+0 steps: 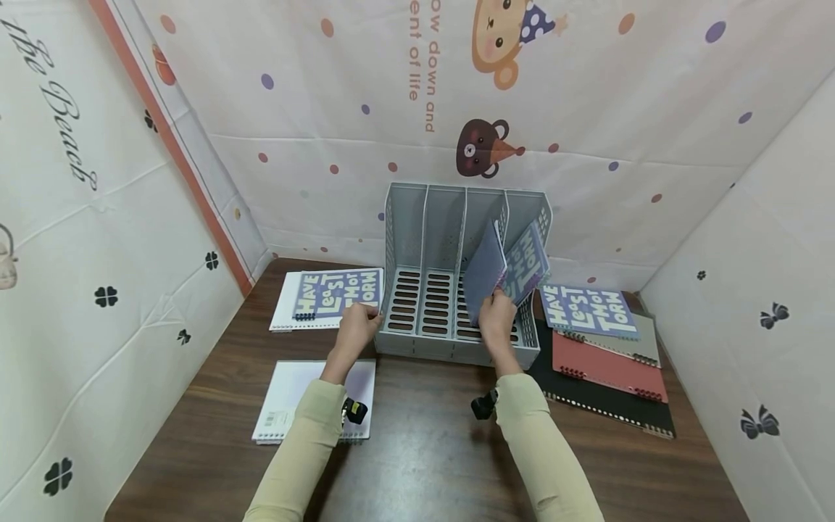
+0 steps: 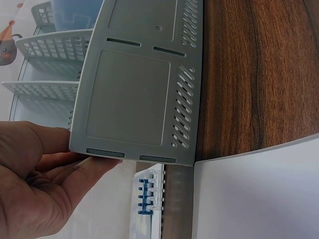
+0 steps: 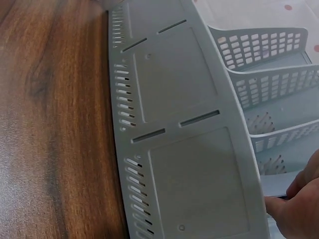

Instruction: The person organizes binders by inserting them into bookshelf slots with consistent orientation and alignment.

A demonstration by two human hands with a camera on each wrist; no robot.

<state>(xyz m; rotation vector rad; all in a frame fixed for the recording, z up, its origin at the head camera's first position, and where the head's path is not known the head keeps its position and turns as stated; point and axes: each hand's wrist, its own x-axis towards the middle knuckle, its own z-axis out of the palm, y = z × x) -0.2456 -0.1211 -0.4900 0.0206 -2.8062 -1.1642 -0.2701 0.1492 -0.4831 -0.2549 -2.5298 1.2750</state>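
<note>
A grey desk file rack [image 1: 414,344] with upright dividers stands on the table. My left hand [image 1: 357,326] pinches its front left corner; in the left wrist view the thumb and fingers [image 2: 84,174] are at that corner. With my right hand [image 1: 497,315] I grip the near edge of a blue-purple notebook [image 1: 483,275], which leans in the third compartment from the left. Beside it, a notebook with a lettered cover [image 1: 528,264] tilts in the rightmost compartment. The right wrist view shows only part of this hand [image 3: 299,204], just behind the rack's front panel.
Left of the rack lies a lettered notebook [image 1: 335,290] over a white one [image 1: 282,304]. Nearer is another white spiral notebook [image 1: 283,395]. At right are overlapping notebooks: lettered blue [image 1: 587,312], grey [image 1: 647,337], red [image 1: 609,362] and black [image 1: 652,417]. A printed cloth [image 1: 313,109] hangs behind.
</note>
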